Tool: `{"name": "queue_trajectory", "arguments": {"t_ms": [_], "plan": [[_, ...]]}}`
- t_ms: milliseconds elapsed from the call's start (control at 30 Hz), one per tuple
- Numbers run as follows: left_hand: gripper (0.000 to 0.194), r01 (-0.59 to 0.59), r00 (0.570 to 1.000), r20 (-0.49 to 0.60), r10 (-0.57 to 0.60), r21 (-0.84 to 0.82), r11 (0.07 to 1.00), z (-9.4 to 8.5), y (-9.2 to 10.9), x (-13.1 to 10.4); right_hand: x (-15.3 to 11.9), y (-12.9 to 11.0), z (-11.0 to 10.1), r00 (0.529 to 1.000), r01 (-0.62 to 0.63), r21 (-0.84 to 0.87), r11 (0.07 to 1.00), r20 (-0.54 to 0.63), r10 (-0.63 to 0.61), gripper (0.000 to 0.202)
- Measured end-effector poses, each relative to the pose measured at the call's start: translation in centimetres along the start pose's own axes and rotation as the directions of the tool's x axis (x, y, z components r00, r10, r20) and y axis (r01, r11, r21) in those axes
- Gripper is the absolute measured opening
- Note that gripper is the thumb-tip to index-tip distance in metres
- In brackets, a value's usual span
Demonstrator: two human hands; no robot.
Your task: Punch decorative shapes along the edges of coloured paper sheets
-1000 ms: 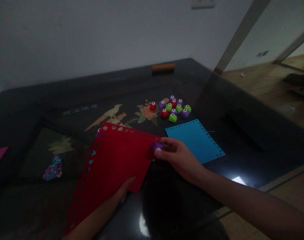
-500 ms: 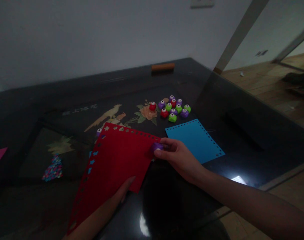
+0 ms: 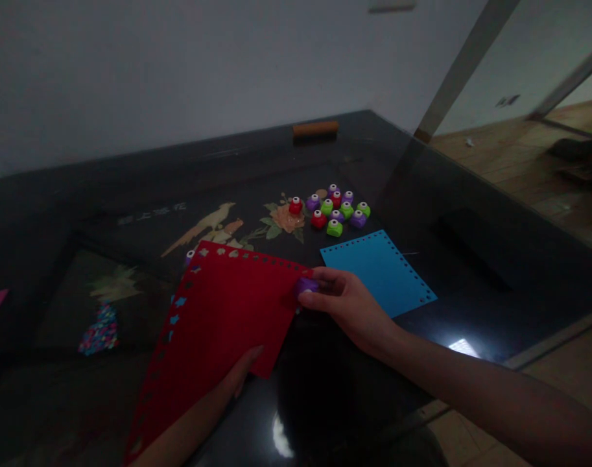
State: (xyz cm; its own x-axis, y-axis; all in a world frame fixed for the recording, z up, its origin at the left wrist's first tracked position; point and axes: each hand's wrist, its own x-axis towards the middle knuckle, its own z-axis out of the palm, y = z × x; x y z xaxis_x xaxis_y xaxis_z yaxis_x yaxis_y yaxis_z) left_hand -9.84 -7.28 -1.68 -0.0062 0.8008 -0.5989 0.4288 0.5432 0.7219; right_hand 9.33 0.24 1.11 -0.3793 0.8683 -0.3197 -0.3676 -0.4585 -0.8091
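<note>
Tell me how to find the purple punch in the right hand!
Look at the black table, then the red sheet at its near side. The right hand is at the sheet's top right corner. Pinched there is the purple punch, the only punch seen in a hand.

The person's bare right forearm (image 3: 471, 383) reaches slantwise from the right side, and I see the bare right hand (image 3: 347, 301) bent into a pinch, with the thumb (image 3: 315, 300) below the index finger (image 3: 327, 275). The bare left forearm (image 3: 189, 425) extends forward; the bare left hand (image 3: 240, 373) grips with its thumb on top, the other fingers being mostly hidden.
</note>
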Motion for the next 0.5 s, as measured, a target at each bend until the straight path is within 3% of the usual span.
{"name": "queue_trajectory", "arguments": {"t_ms": [300, 500], "plan": [[0.057, 0.046, 0.999, 0.004, -0.046, -0.035, 0.998, -0.02, -0.11, 0.38, 0.07, 0.07, 0.0, 1.0, 0.0, 0.011, 1.0, -0.001, 0.0, 0.031], [0.058, -0.006, 0.999, -0.035, 0.005, -0.011, 1.0, -0.06, 0.11, -0.38, 0.05, 0.01, 0.05, 1.0, 0.002, 0.014, 1.0, 0.006, -0.002, 0.03]]}}
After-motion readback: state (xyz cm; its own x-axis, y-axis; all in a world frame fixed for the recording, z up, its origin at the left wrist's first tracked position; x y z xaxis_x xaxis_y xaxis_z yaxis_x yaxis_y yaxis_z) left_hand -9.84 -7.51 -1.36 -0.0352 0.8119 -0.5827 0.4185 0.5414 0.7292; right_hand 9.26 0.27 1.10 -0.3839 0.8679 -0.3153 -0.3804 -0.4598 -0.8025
